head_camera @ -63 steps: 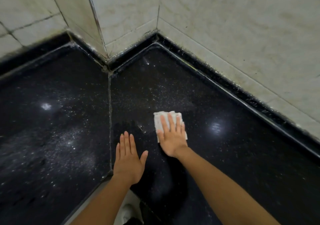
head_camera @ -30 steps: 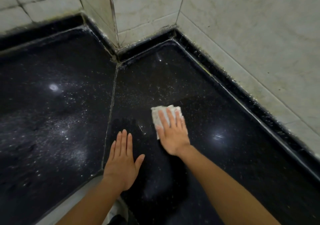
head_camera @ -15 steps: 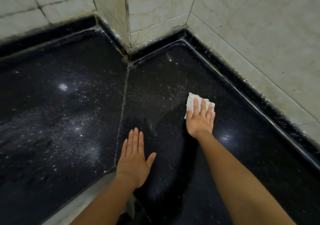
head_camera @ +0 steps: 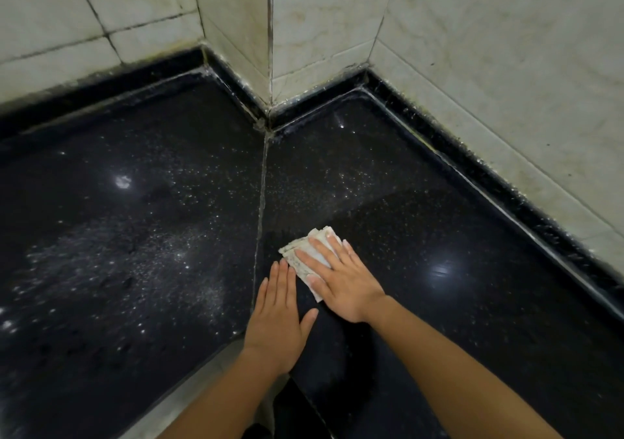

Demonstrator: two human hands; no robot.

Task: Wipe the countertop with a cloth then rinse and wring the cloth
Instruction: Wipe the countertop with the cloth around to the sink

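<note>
Head view — cloth [head_camera: 299, 245] under right fingers [head_camera: 311, 257], on countertop [head_camera: 439, 202]

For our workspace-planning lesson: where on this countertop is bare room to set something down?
Free: countertop left of the seam, and between cloth and right-hand wall. Crowded: beside the seam, where left hand, right hand and cloth sit.

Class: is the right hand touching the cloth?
Touching. The head view shows the right hand lying flat on the cloth, with straight fingers across it.
</note>
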